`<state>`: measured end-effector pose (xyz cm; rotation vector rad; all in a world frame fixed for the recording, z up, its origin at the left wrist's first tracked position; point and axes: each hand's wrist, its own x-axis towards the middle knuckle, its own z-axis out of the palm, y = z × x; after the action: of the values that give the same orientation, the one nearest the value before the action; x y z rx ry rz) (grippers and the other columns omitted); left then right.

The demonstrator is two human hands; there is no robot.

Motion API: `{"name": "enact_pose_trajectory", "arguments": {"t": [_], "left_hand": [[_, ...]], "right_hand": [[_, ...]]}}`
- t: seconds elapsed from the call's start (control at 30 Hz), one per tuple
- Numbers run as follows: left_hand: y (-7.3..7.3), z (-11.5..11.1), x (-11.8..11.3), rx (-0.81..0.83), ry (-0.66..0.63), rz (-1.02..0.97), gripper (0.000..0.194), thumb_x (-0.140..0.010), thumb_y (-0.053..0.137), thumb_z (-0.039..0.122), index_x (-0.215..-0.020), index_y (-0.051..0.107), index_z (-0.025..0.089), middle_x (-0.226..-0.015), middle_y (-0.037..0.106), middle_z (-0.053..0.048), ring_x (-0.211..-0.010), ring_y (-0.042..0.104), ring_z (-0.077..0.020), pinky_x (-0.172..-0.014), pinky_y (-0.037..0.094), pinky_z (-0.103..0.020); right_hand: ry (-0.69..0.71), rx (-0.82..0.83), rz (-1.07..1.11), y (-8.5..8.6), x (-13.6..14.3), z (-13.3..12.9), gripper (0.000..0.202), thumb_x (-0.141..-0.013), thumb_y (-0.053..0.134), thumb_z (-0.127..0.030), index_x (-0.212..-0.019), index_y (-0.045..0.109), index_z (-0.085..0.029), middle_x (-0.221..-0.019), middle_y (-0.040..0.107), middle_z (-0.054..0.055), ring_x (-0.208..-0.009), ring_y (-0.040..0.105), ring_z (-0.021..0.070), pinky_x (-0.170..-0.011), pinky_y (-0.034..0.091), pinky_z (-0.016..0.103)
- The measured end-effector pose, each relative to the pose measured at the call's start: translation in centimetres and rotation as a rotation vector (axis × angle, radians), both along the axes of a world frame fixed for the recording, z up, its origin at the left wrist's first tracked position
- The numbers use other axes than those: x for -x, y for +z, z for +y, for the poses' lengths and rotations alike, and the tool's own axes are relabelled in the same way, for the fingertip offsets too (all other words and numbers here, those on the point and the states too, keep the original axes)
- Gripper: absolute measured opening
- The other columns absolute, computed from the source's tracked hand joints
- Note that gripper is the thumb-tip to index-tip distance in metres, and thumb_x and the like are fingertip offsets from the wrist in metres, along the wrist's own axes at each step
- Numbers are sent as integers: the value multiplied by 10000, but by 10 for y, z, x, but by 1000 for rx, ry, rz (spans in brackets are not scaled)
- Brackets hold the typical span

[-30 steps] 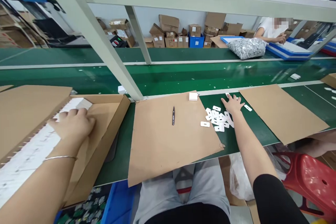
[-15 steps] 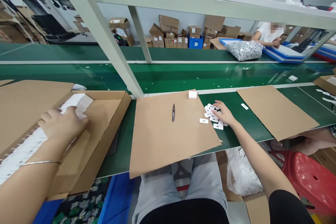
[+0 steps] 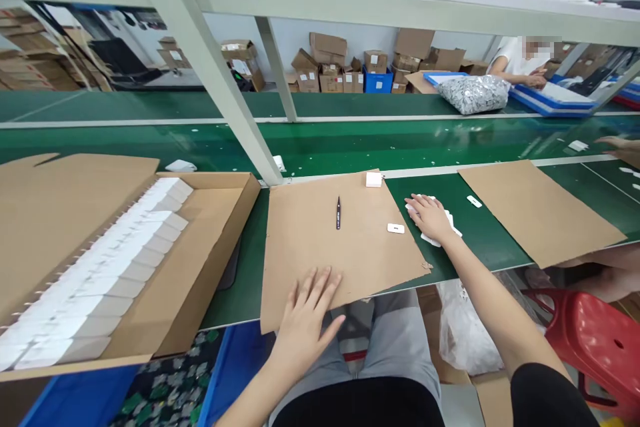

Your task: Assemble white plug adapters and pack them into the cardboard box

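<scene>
My left hand [image 3: 309, 317] is over the near edge of a brown cardboard sheet [image 3: 300, 227], fingers spread, with nothing in it. Flat on a pile of small white slotted plates [image 3: 453, 221] lies my right hand [image 3: 429, 215], covering most of them. One loose white plate [image 3: 395, 229] rests at the sheet's right side. Black tweezers [image 3: 339, 213] lie mid-sheet, and a white block-shaped piece [image 3: 373, 179] sits at its far edge. On the left, an open carton [image 3: 220, 240] holds a long row of white block-shaped pieces [image 3: 115, 267].
A second cardboard sheet [image 3: 540, 210] lies to the right, with another white plate [image 3: 474, 201] beside it. A shelf post [image 3: 235, 100] rises behind the carton. A red stool [image 3: 600, 340] stands at right. Across the bench, a person [image 3: 520, 63] works by blue trays.
My left hand has left the row in the carton and come right, over the cardboard sheet. My right hand has flattened over the white plates, which are more bunched together.
</scene>
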<state>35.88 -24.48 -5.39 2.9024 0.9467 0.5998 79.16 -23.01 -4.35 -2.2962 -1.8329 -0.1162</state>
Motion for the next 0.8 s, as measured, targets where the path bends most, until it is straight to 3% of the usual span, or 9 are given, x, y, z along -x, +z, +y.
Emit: {"name": "enact_pose_trajectory", "arguments": {"t": [0.1,0.2,0.33,0.4,0.47,0.57,0.67,0.8], "left_hand": [[-16,0,4,-26,15,-5,674,-955,525,203,-1586,403,406,-1590,507,-51,-1451,506,-370,-1187,365,-585],[-16,9,14,-36,6,28,678,-941,495,108,-1548,471,409,-1594,498,-27,-1448,514,-354,-1189,363,-568],[-8,19,33,-56,-54,65,638,-932,495,105,-1498,545,397,-1592,505,-7,-1455,507,-326,-1185,372,-525],[-2,22,39,-35,-79,71,602,-930,509,140,-1477,568,386,-1591,510,-9,-1465,490,-324,-1178,376,-519],[5,22,40,4,-87,73,528,-937,544,231,-1446,598,359,-1590,515,-34,-1471,468,-345,-1168,379,-539],[15,21,32,61,-73,73,444,-938,588,410,-1359,660,290,-1528,568,-112,-1402,497,-390,-1074,443,-552],[25,23,14,88,-70,87,490,-910,614,553,-1294,689,257,-1277,673,-170,-1186,593,-390,-906,500,-511],[42,31,-27,82,-83,75,385,-997,522,479,-1205,688,202,-987,687,-115,-951,631,-292,-886,483,-460]], "right_hand": [[-50,-39,18,6,-12,-7,467,-1057,356,-393,-1441,587,-262,-1573,524,97,-1433,462,292,-1169,337,519],[-133,-103,-8,9,-18,-13,524,-1032,409,-497,-1472,553,-252,-1598,468,132,-1433,443,312,-1157,343,508],[-302,-43,-33,6,-20,-15,820,-901,541,-733,-1590,403,-310,-1663,336,186,-1472,354,433,-1137,303,644],[-286,16,-6,4,-19,-12,882,-876,559,-764,-1616,351,-331,-1655,347,188,-1470,357,431,-1136,310,638],[-205,31,9,4,-19,-8,810,-905,560,-721,-1600,383,-345,-1623,405,161,-1463,369,390,-1144,325,584],[-117,4,15,5,-19,1,582,-957,547,-619,-1474,556,-350,-1537,497,120,-1404,416,354,-1100,369,520],[-131,-48,7,5,-21,10,464,-968,547,-566,-1332,655,-298,-1409,563,129,-1276,495,339,-1015,405,474],[-147,-64,-4,2,-25,23,405,-978,531,-478,-1269,656,-226,-1275,585,147,-1128,543,307,-906,411,400]]}}
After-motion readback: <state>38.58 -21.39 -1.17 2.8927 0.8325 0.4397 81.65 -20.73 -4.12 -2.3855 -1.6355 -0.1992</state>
